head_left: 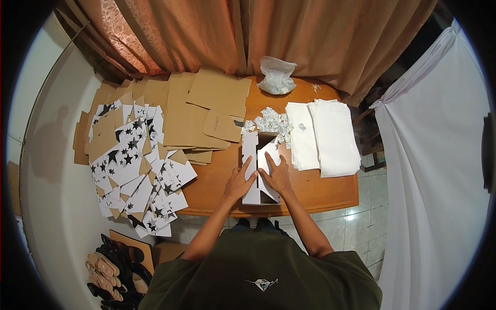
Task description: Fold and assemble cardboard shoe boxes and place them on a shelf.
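In front of me on the table stands a white cardboard box (251, 195) with a brown inside, its top flaps partly folded in. My left hand (238, 182) lies on the left flap, fingers stretched out and thumb at the middle gap. On the right flap rests my right hand (277, 178), its fingers spread. Both hands press on the box without gripping anything. Just beyond the box is a loose heap of small clear-and-white sachets (271, 121). White folded sheets (336, 137) are stacked to its right, with one sachet on top.
Brown flat cardboard blanks (183, 121) pile up at the back left. White star-printed cardboard pieces (132, 160) overhang the left side of the wooden table (315, 191). A translucent plastic bag (277, 77) stands at the back. Shoes (116, 274) lie at lower left; a white cloth (429, 170) hangs at right.
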`<state>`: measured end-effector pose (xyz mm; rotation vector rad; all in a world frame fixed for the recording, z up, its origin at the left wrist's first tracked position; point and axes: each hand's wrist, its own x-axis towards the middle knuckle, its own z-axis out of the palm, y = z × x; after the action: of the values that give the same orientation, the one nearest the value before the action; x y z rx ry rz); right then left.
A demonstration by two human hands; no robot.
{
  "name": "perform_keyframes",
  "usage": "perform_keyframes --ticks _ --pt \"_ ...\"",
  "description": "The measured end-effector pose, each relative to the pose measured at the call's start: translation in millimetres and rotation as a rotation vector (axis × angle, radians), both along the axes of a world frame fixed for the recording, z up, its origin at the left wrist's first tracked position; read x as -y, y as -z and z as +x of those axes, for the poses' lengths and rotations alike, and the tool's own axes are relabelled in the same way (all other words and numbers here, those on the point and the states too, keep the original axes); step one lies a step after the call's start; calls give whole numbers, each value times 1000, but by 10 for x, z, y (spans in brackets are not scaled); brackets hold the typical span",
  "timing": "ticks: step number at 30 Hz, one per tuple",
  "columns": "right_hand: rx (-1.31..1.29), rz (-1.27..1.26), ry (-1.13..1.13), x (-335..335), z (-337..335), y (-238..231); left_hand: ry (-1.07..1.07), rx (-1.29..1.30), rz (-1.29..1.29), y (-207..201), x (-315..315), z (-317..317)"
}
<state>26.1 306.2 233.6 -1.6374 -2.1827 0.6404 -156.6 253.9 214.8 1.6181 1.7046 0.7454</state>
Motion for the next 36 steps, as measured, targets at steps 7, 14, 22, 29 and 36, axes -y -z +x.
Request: perform_keyframes --ticks 7,14,22,29,36 --pt "-54 326 -154 -616 8 -106 6 24 -57 -31 -44 10" --pt "-103 184 -188 -1030 109 -10 12 -167 -96 -39 -52 98" --pt "-73 94 -221 -824 183 130 12 -267 -139 -104 -45 146" --pt "72 182 -187 -671 37 74 -16 -276 -143 -127 -51 179" --pt "-10 115 -124 -647 37 -3 -26 -215 -113 -163 -47 169"
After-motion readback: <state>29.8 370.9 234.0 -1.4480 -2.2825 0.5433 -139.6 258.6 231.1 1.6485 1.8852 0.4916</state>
